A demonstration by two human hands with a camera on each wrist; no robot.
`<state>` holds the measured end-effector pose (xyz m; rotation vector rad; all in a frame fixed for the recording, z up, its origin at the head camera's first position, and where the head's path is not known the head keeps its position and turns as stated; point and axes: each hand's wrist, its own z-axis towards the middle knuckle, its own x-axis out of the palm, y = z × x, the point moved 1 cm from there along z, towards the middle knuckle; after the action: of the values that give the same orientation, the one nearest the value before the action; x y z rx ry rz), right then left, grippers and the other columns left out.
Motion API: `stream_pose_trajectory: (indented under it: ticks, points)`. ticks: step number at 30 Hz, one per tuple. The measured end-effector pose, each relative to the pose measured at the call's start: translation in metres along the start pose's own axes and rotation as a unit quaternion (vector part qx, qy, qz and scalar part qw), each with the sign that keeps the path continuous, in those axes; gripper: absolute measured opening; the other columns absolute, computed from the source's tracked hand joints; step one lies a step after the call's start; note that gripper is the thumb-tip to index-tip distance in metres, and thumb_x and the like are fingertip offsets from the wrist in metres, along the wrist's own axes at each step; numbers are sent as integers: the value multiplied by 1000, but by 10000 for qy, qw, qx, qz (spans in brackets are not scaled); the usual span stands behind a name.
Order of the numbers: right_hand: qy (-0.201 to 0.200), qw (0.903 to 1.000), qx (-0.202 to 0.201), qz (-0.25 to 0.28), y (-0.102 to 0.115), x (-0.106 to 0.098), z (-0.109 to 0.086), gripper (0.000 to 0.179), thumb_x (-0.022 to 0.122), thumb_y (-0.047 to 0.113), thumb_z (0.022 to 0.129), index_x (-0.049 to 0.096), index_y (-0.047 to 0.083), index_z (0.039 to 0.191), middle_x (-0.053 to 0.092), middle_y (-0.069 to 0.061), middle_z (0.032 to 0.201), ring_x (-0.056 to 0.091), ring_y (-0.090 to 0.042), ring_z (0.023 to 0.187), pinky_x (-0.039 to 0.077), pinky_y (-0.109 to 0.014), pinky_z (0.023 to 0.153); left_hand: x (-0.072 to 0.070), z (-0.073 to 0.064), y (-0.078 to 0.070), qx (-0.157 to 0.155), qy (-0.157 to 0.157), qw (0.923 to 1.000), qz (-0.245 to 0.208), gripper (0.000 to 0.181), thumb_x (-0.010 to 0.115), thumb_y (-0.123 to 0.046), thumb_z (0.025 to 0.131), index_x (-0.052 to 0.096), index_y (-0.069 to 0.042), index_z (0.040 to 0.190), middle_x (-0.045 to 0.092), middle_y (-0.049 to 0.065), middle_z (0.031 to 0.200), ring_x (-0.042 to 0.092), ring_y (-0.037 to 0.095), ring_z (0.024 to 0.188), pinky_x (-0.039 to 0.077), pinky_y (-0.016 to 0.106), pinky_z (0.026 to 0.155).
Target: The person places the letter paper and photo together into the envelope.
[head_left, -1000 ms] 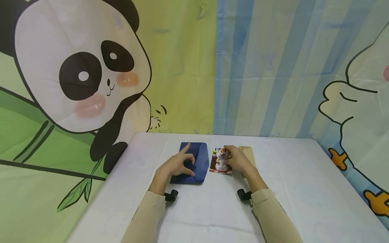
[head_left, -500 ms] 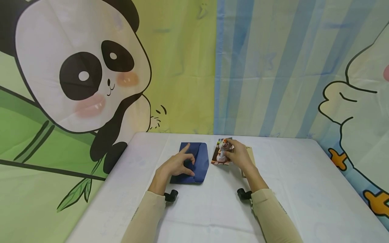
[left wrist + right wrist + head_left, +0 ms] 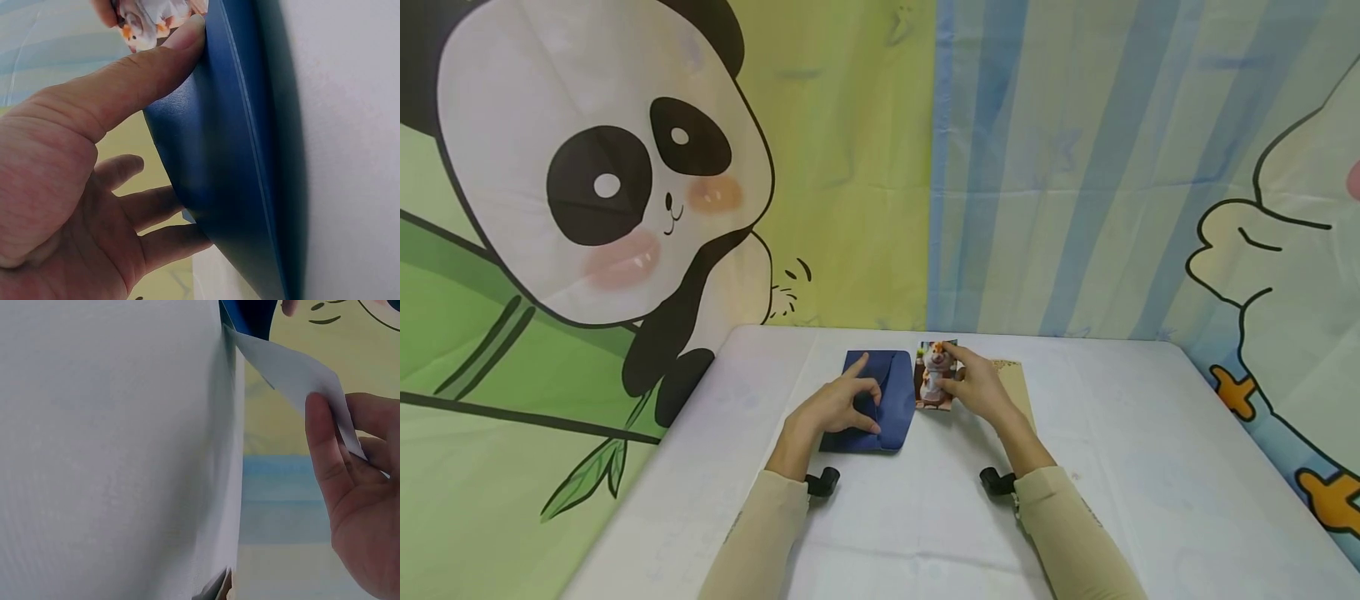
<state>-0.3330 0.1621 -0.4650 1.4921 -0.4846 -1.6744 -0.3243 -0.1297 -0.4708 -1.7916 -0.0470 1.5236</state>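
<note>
A blue envelope (image 3: 891, 404) lies on the white table (image 3: 925, 517), left of centre. My left hand (image 3: 857, 400) holds it, thumb (image 3: 144, 69) on the blue face (image 3: 231, 156) and fingers behind the raised flap. My right hand (image 3: 958, 379) pinches a photo card of a hamster (image 3: 932, 375) and holds it tilted off the table, its left edge at the envelope's right side. In the right wrist view the card's white back (image 3: 294, 381) runs from my thumb (image 3: 325, 450) down to the envelope's edge (image 3: 250, 315). The card's picture (image 3: 150, 19) shows above my left thumb.
A tan paper envelope (image 3: 1018, 383) lies flat just right of my right hand. A cartoon panda and striped backdrop (image 3: 880, 167) hangs close behind the table's far edge. Bare tabletop spreads to the right and toward me.
My right hand lifted the hamster card off the table and carried it left, up to the blue envelope's edge. My left hand stayed put on the envelope.
</note>
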Motion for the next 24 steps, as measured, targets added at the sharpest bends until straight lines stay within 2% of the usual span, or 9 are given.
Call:
stream_pose_trajectory:
  ticks: [3,10,13,16,23,24]
  points:
    - [-27,10000,-38,35,1,-1,0,76,77,9,94,40,12,160,48,-17,158,60,-17,68,48,-30,54,0,1,0,4,14,10000,23,37,94,-34,77,68,-24,101,8,15,176,50,51,140,50,45,89]
    - [-263,9982,88,541,5,-6,-2,77,74,9,96,35,15,162,42,-17,163,65,-44,69,47,-30,51,-1,1,-1,-23,26,10000,56,36,94,-35,76,67,-25,99,9,14,176,50,50,140,50,44,87]
    - [-290,9975,102,629,6,-6,-2,77,74,8,96,35,16,163,43,-16,162,65,-48,70,48,-29,50,0,1,-1,-47,34,10000,42,37,94,-35,76,67,-26,99,9,13,176,49,50,141,50,43,88]
    - [-348,9977,44,577,6,-5,-1,78,74,7,96,35,15,163,44,-17,161,67,-47,73,50,-29,52,1,1,0,-56,32,10000,20,37,94,-34,76,67,-25,100,9,12,176,46,51,143,50,44,90]
    - [-486,9977,-132,451,9,-4,0,77,75,6,95,37,13,162,46,-18,159,65,-17,66,54,-29,55,1,1,0,-96,35,9999,14,37,94,-33,77,68,-24,101,10,14,176,42,52,146,50,49,95]
    - [-493,9975,-160,472,9,-4,0,77,76,5,95,37,13,161,48,-18,158,65,-17,65,54,-29,55,1,1,0,-104,38,9999,13,37,94,-33,77,68,-23,102,10,14,176,42,52,146,50,49,96]
